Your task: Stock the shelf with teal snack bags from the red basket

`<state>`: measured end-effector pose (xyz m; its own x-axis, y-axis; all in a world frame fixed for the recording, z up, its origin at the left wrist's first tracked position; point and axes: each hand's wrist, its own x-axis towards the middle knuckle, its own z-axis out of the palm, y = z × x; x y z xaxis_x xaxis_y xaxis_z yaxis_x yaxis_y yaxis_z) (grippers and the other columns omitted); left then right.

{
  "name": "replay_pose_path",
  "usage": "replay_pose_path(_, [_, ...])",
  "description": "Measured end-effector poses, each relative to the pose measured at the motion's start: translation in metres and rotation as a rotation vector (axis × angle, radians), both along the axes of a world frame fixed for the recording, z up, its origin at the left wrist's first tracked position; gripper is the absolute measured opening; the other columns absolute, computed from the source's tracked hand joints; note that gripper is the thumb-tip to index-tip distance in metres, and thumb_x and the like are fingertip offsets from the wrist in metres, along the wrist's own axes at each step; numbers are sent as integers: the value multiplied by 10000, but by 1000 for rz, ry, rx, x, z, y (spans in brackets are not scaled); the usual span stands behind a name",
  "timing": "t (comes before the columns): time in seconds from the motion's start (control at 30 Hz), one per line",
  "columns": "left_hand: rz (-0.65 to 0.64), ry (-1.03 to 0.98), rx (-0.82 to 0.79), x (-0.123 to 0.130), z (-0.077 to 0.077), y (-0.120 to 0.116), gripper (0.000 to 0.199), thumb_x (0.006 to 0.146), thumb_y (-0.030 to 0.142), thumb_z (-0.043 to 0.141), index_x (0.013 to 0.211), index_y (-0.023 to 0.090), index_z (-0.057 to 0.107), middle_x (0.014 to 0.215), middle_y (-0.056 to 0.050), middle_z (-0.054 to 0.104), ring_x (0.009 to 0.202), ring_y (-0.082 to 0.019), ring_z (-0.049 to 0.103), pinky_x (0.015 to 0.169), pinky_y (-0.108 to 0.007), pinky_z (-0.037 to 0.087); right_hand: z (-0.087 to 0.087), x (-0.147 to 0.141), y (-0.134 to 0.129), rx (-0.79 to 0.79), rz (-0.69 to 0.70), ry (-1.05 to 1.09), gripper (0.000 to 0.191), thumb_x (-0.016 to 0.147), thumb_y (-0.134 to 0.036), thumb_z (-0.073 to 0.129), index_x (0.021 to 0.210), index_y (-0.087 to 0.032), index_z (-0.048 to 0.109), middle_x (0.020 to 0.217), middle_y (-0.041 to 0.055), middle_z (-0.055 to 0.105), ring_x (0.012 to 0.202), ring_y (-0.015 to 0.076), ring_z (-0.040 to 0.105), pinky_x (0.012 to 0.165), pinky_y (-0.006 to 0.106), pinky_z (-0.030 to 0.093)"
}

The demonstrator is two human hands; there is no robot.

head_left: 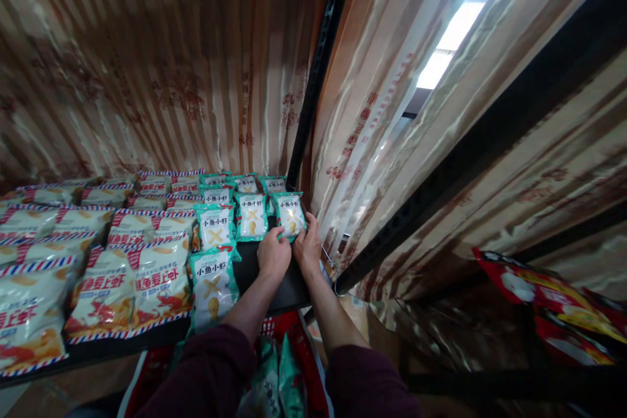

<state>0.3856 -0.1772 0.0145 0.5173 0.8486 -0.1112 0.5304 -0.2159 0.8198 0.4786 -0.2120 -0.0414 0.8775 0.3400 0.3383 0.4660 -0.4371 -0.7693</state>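
Observation:
Both my hands are on one green-and-white snack bag (290, 210) at the right end of a black shelf (251, 265). My left hand (274, 253) is closed at the bag's lower left corner. Against its lower right edge, my right hand (307, 245) curls its fingers. The bag stands nearly upright, with another green snack bag (274, 183) behind it. To the left, a matching snack bag (251, 215) stands in the neighbouring row. A further green bag (214, 284) is at the shelf's front, left of my forearm.
Rows of white-and-red snack bags (159, 274) fill the shelf's left part. Below me is a red basket (316, 366) holding several green bags (292, 379). Black posts (313, 78) and pleated curtains (206, 65) border the shelf. Red packets (548, 294) lie at right.

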Motion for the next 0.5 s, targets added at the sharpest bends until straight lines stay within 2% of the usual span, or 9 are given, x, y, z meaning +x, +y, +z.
replay_pose_path(0.3, [-8, -17, 54, 4, 1, 1, 374, 792, 121, 457, 1110, 204, 636, 1180, -60, 653, 1129, -207, 574, 975, -307, 407, -8, 7, 11, 39, -30, -96, 459, 813, -125, 343, 1257, -159, 455, 1108, 116, 637, 984, 217, 615, 849, 329, 478])
replay_pose_path(0.5, [-36, -30, 85, 8, -4, 2, 374, 788, 110, 444, 1096, 202, 636, 1176, -57, 653, 1125, -206, 572, 972, -304, 411, -15, 14, 16, -10, 12, -112, 479, 809, -112, 345, 1272, -160, 458, 1074, 94, 662, 949, 197, 633, 862, 318, 479])
